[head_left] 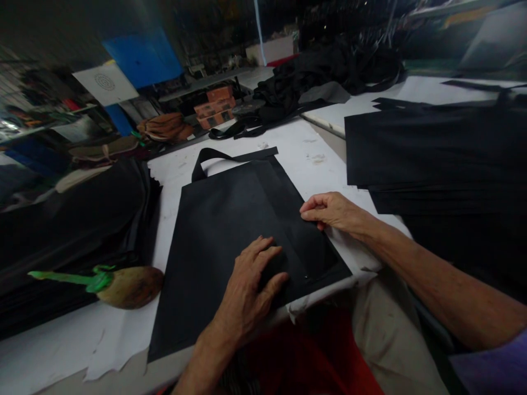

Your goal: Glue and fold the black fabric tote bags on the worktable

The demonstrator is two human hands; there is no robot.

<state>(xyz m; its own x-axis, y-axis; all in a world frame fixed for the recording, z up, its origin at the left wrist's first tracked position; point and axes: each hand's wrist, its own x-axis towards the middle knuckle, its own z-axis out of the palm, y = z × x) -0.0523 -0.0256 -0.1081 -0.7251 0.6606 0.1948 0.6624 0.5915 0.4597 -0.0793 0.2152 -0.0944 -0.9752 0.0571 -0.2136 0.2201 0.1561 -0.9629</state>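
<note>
A flat black fabric bag (222, 219) lies on the white-covered table in front of me, with a black strap (209, 154) looped at its far edge. My left hand (251, 280) rests on the bag's lower middle, palm down with fingers spread. At the bag's right edge, my right hand (327, 211) has thumb and forefinger pressed together on the black fabric. A folded strip of the fabric (284, 203) runs along that side. Left of the bag lies a rounded brownish object with a green stem-like end (127, 286); its kind is unclear.
A stack of black fabric pieces (82, 214) stands at the left, another stack (420, 148) at the right. Farther back are a heap of black fabric (329, 71), orange boxes (216, 107) and a brown bundle (164, 128). The table's front edge (321, 293) is close to my lap.
</note>
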